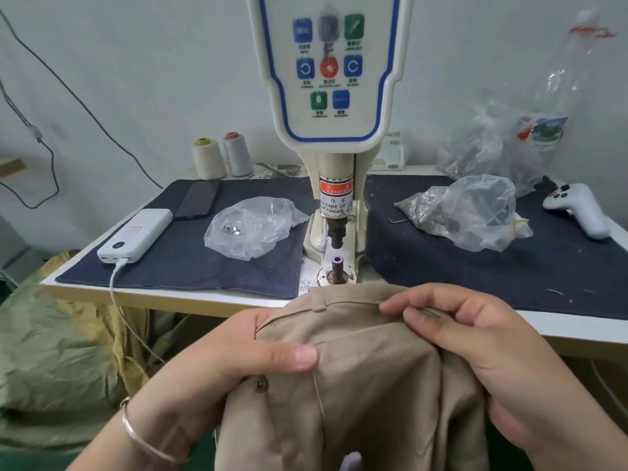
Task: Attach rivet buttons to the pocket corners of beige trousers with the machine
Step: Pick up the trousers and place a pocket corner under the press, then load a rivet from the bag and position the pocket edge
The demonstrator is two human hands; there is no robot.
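head view: both hands (238, 362) (475, 338) grip bunched beige trousers (367, 385) bearing one rivet (260, 384)

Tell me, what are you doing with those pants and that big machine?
A person is holding beige trousers in both hands, just in front of a rivet machine. The left hand grips the cloth with its thumb on top, and the right hand pinches the waistband edge. One rivet button already sits in the cloth near the left thumb. The trousers are not yet under the machine's punch. A clear bag of small metal parts lies on the table nearby.
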